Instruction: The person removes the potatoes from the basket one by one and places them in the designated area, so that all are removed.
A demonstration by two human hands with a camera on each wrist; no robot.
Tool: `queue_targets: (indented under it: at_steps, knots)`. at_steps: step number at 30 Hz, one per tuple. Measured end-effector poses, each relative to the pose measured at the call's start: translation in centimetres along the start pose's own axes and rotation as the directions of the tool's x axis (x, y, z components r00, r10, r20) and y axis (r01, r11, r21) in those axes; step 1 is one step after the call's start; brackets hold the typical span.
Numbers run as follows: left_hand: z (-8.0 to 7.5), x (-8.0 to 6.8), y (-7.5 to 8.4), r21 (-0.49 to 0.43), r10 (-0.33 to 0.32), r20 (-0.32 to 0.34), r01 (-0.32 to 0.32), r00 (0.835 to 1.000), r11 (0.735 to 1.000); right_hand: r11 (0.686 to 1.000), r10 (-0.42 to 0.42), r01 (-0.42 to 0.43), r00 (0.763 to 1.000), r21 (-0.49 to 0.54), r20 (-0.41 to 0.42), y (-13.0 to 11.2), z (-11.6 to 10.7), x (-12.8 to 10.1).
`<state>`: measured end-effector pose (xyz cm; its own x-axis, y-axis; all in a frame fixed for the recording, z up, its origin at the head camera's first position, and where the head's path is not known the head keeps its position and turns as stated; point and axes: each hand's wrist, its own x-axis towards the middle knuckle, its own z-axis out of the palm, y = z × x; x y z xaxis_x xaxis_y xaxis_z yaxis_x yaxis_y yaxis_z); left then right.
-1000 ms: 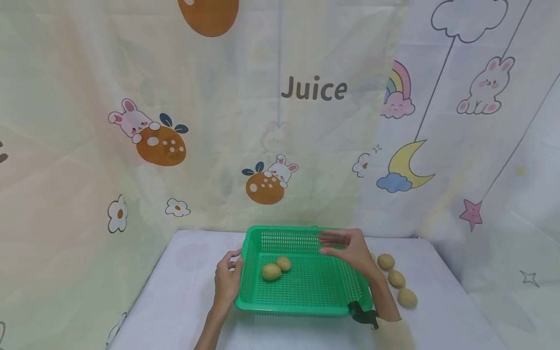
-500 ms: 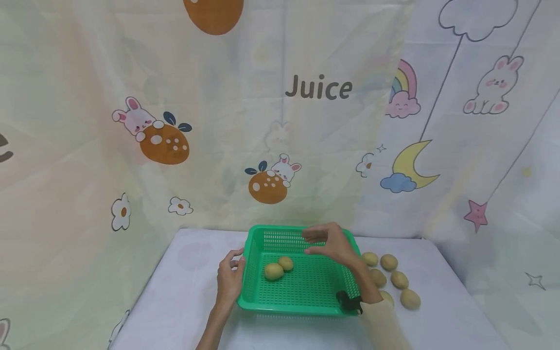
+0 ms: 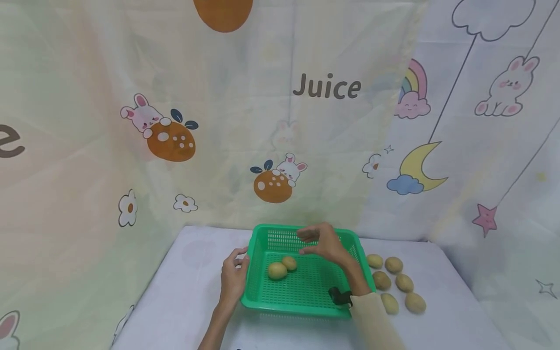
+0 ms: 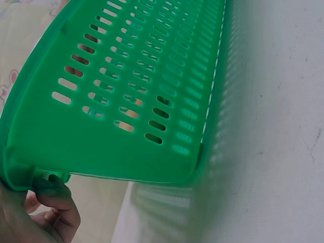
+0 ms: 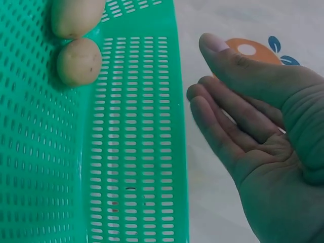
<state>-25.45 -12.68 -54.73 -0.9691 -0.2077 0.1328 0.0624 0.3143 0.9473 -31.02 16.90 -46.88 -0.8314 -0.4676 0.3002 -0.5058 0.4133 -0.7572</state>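
Observation:
A green plastic basket (image 3: 297, 307) sits on the white table with two potatoes (image 3: 277, 271) (image 3: 289, 263) lying side by side in its left half. My left hand (image 3: 238, 260) grips the basket's left rim; in the left wrist view its fingers (image 4: 53, 197) curl under the rim of the slotted wall (image 4: 126, 91). My right hand (image 3: 303, 243) hovers over the back of the basket, fingers relaxed and empty. The right wrist view shows that open palm (image 5: 238, 121) beside the basket wall (image 5: 136, 126), with both potatoes (image 5: 78, 61) at the top left.
Several more potatoes (image 3: 393, 264) lie loose on the table to the right of the basket, by my right forearm. A cartoon-printed curtain (image 3: 280, 121) hangs close behind the table. The table's near left part (image 3: 183, 301) is bare cloth.
My right hand has moved left from the basket's right rim to over its back middle, staying empty. The potatoes on the right are now uncovered. My left hand has kept its hold.

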Motion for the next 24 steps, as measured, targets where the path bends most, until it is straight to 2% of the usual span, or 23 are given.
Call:
queue_targets:
  at_steps: [4,8,17,24]
  knots:
    - [-0.1,0.0,0.1,-0.002,0.001,-0.003,-0.001,1.0,1.0,0.999,-0.003,0.004,1.0,-0.04,0.019,0.3,0.4,0.7]
    - [-0.2,-0.1,0.1,-0.013,0.005,0.001,-0.005,1.0,1.0,0.999,0.021,-0.019,0.999,-0.034,0.044,0.9,1.1,1.3]
    - [0.0,-0.1,-0.1,-0.023,0.013,0.012,-0.013,1.0,1.0,0.991,0.132,-0.132,0.986,0.001,0.101,2.4,2.4,1.8]
    - [-0.1,0.0,-0.1,-0.022,0.005,0.009,-0.005,1.0,1.0,0.986,0.168,-0.168,0.976,-0.011,0.136,3.1,3.1,2.1]
